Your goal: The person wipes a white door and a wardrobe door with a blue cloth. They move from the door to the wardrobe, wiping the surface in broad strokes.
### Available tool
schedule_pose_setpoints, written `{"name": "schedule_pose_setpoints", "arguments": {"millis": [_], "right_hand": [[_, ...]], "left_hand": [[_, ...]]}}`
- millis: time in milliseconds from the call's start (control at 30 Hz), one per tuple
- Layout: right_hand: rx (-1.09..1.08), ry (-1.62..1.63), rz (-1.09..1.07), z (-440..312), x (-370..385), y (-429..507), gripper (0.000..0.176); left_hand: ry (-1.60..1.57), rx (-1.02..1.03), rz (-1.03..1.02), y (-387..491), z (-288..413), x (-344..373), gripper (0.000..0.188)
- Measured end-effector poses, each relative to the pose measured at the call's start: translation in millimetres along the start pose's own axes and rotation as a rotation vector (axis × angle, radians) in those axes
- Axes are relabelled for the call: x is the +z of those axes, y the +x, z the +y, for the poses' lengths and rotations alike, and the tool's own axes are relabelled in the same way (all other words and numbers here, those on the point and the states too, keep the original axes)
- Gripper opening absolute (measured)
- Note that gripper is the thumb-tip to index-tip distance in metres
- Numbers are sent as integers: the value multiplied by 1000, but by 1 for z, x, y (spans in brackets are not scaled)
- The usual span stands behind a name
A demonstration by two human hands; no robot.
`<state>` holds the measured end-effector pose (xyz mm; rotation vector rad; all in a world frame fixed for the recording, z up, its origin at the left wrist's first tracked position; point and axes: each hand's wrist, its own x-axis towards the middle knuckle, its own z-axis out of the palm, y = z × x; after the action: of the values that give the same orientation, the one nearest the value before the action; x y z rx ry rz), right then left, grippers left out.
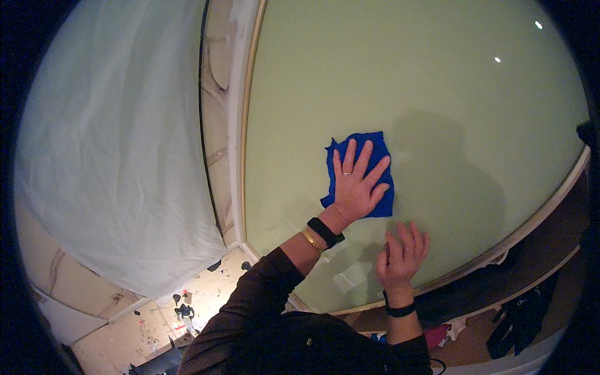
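A blue cloth [386,197] lies against a large pale green glossy panel [318,84]. My left hand [358,187] presses flat on the cloth with its fingers spread; it wears a ring, a gold bracelet and a black wristband. Lower and to the right, my right hand [403,258] is over the panel's near part, its fingers somewhat curled, with a dark band at the wrist. Nothing is seen in it, though its palm is partly hidden. Pale rectangular patches [353,277] show on the panel between my arms.
A wooden rim [244,140] edges the panel. On the left hangs translucent plastic sheeting [117,140]. Dark scraps [184,311] litter the brightly lit wooden floor [140,328] at lower left. Beyond the panel's lower right edge are a brown shelf [473,330] and a black item [520,318].
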<state>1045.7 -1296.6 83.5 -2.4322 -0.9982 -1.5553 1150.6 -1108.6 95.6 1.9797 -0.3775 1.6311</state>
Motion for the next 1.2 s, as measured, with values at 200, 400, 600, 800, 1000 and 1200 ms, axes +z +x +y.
{"name": "schedule_pose_setpoints", "arguments": {"millis": [200,400,600,800,1000,1200], "right_hand": [[18,-80,14,-9,35,15,30],[31,-206,24,-2,53,4,29],[-2,-272,55,-5,63,6,28],[-11,-298,77,-7,59,3,29],[-37,-339,106,-15,49,4,26],[-63,-374,82,-20,59,13,27]], "left_hand": [[34,-70,21,7,-62,-11,56],[22,-165,49,-2,-113,-15,56],[10,-304,132,-16,-175,-25,57],[26,-433,193,-43,-228,-29,56],[47,-566,224,-86,-273,-34,54],[33,-812,231,-149,-318,-27,53]]}}
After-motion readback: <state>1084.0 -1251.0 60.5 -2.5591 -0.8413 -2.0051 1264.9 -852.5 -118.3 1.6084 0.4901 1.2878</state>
